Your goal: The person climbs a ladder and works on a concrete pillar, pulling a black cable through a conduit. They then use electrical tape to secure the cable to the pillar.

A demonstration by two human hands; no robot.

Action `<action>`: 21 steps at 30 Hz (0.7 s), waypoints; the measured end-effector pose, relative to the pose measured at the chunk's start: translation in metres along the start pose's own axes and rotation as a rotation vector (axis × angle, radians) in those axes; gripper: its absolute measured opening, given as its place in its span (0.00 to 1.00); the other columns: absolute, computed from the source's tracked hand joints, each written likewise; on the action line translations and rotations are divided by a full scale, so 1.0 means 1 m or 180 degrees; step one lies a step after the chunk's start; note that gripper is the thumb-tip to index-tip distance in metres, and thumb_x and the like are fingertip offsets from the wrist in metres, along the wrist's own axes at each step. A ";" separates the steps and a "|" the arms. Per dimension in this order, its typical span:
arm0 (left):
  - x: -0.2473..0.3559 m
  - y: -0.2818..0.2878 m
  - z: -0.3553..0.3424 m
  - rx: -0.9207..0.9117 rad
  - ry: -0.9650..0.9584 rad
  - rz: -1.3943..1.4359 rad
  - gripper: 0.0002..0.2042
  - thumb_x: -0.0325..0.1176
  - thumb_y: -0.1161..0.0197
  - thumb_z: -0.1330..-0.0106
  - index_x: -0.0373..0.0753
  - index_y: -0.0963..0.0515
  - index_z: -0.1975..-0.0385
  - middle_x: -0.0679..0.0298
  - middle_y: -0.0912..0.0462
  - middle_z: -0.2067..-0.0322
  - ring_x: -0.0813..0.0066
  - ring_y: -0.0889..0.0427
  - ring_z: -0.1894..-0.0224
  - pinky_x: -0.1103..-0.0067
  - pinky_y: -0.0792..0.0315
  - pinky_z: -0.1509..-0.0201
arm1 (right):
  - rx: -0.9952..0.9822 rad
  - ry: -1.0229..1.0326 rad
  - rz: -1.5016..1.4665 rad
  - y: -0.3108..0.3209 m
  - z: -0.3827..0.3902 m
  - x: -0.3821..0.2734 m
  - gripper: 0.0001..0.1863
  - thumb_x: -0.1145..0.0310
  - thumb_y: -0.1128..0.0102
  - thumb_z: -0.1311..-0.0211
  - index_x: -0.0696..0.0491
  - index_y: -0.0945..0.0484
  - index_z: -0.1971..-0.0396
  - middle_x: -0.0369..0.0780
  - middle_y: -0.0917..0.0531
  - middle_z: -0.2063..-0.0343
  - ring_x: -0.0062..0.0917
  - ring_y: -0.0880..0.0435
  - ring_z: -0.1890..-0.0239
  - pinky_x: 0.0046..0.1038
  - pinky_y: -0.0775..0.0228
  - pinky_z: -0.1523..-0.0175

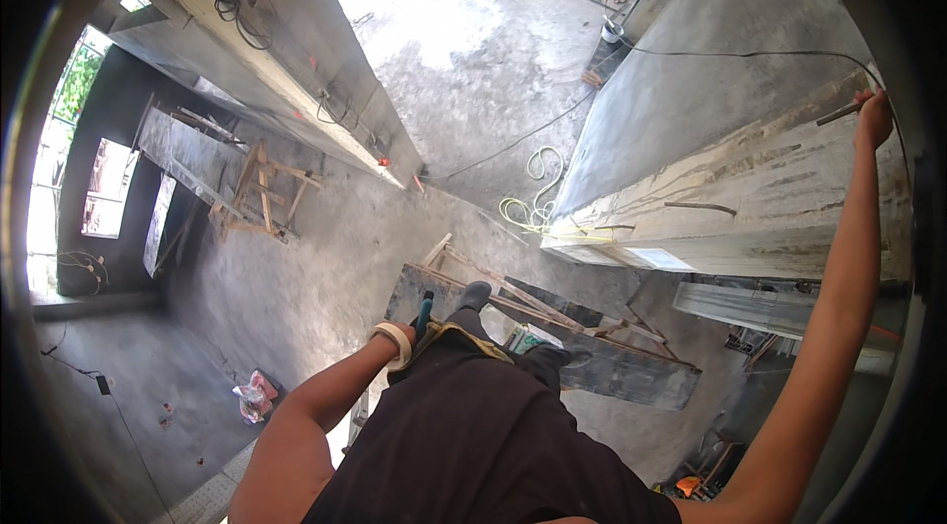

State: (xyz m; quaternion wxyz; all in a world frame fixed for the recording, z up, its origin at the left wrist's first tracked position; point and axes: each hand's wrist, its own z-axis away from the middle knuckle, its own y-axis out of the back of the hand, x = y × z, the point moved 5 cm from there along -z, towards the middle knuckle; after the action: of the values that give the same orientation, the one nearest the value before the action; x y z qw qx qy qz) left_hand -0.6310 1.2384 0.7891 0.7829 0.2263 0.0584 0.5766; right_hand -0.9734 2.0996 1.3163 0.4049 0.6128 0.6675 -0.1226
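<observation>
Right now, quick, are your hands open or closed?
Left hand: beside a green-handled tool; grip can't be told.
Right hand: closed on a dark rod.

The rod (838,113) gripped by the right hand (872,119) is dark brown. Beside this grip, the wall edge (764,188) is beige with dark streaks and the wall face (710,80) mottled grey. Well apart from it, the hose (539,223) is pale yellow, the tool handle (424,313) teal, the wrist ring (400,341) cream and the shirt (464,435) near-black.

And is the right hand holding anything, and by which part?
The right hand appears to hold a dark rod by its right end; whether it also grips the cable is unclear.
</observation>
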 end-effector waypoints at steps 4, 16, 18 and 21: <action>0.002 0.014 0.012 0.0100 -0.0297 -0.0115 0.12 0.34 0.36 0.39 0.36 0.14 0.60 0.48 0.13 0.57 0.49 0.13 0.52 0.62 0.19 0.50 | -0.0020 -0.0042 0.0405 0.002 -0.001 0.001 0.23 0.55 0.53 0.27 0.60 0.17 0.55 0.42 0.11 0.61 0.29 0.11 0.58 0.31 0.20 0.51; 0.004 0.029 0.034 0.1048 -0.1258 -0.0018 0.20 0.32 0.31 0.42 0.37 0.22 0.50 0.47 0.22 0.45 0.44 0.23 0.40 0.62 0.24 0.40 | 0.0032 -0.0002 0.0004 0.004 0.010 -0.010 0.23 0.54 0.52 0.27 0.59 0.16 0.55 0.41 0.11 0.64 0.27 0.11 0.63 0.30 0.20 0.54; 0.004 0.033 0.030 0.0921 -0.1343 -0.0065 0.24 0.35 0.27 0.47 0.40 0.23 0.49 0.48 0.19 0.49 0.44 0.23 0.40 0.62 0.24 0.40 | 0.0010 -0.0006 0.0044 0.004 0.007 -0.008 0.23 0.54 0.52 0.27 0.59 0.16 0.56 0.40 0.11 0.64 0.27 0.11 0.63 0.30 0.21 0.54; -0.003 0.048 0.034 0.0407 -0.1188 0.0231 0.29 0.36 0.23 0.50 0.43 0.26 0.47 0.50 0.16 0.54 0.44 0.19 0.46 0.62 0.23 0.43 | -0.0007 -0.0033 0.0071 0.004 0.005 -0.007 0.23 0.54 0.53 0.27 0.58 0.16 0.56 0.40 0.11 0.65 0.27 0.11 0.63 0.30 0.21 0.53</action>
State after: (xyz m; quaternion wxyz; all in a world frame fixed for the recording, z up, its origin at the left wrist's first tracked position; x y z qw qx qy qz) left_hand -0.6626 1.2368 0.8388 0.7429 0.3804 -0.0594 0.5476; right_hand -0.9684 2.0921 1.3192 0.4104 0.6191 0.6586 -0.1205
